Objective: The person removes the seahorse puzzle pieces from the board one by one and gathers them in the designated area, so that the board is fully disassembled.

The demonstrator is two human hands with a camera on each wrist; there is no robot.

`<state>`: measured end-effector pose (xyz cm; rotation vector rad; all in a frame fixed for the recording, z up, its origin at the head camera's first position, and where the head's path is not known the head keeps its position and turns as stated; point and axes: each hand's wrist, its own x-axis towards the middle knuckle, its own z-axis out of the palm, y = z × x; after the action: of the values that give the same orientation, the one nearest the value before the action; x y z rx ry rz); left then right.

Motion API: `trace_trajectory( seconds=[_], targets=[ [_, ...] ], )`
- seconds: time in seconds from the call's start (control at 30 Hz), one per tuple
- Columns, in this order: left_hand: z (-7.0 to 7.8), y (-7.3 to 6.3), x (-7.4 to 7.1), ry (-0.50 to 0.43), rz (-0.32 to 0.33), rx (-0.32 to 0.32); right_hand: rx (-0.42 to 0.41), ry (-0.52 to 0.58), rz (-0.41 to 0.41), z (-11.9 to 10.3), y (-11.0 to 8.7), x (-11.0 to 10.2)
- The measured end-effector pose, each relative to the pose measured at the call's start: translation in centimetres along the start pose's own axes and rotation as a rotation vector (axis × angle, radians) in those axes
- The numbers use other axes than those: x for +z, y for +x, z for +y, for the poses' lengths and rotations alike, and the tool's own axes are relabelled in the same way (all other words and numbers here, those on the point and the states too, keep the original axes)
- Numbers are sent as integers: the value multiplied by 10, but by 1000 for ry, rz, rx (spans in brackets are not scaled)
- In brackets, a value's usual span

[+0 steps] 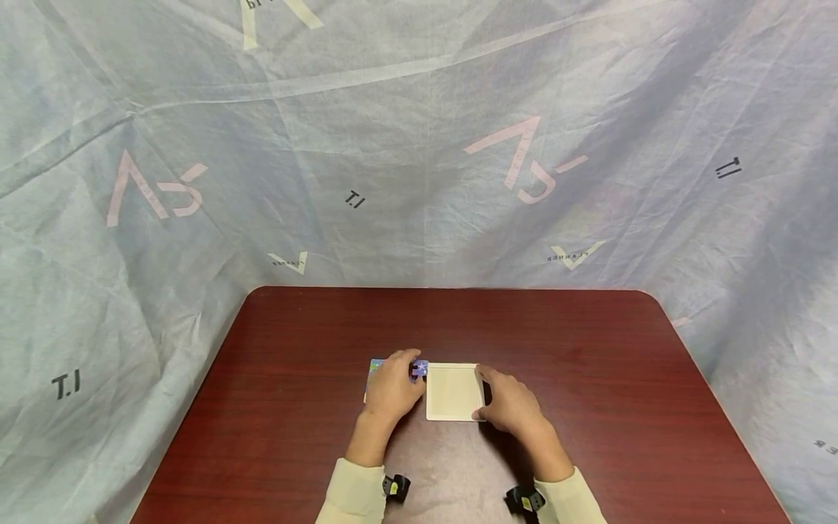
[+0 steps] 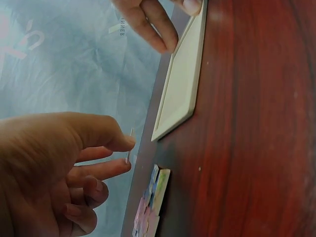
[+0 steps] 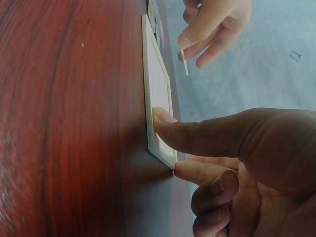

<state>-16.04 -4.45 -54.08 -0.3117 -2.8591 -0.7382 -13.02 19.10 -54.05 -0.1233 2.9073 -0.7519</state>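
Note:
In the head view, my left hand (image 1: 395,384) pinches a thin purple jigsaw piece (image 1: 420,368) with a white star between thumb and fingertip. The piece is held above the table, by the left edge of a square cream puzzle tray (image 1: 453,393); the left wrist view shows it edge-on. My right hand (image 1: 513,402) grips the tray's right side, thumb on the near part and a fingertip at the far corner. The tray lies flat with a raised rim and no pieces in it. Colourful flat jigsaw pieces (image 2: 152,202) lie left of the tray, mostly hidden by my left hand in the head view.
A dark red wooden table (image 1: 314,327) carries everything. Grey-white printed cloth (image 1: 419,145) hangs behind it and at both sides. Black wrist cameras sit at both cuffs, the left camera (image 1: 396,487) and the right camera (image 1: 525,500).

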Motion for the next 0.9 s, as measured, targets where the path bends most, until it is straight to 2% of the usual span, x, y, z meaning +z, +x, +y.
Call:
trace_trajectory(
  seconds=[0.47,0.9],
  targets=[
    [-14,-1,-1,8,24,-39,2,0,1,1,0,2],
    [-18,2,3,-4,-11,-72,-6,-13,-9,1,3,1]
  ],
)
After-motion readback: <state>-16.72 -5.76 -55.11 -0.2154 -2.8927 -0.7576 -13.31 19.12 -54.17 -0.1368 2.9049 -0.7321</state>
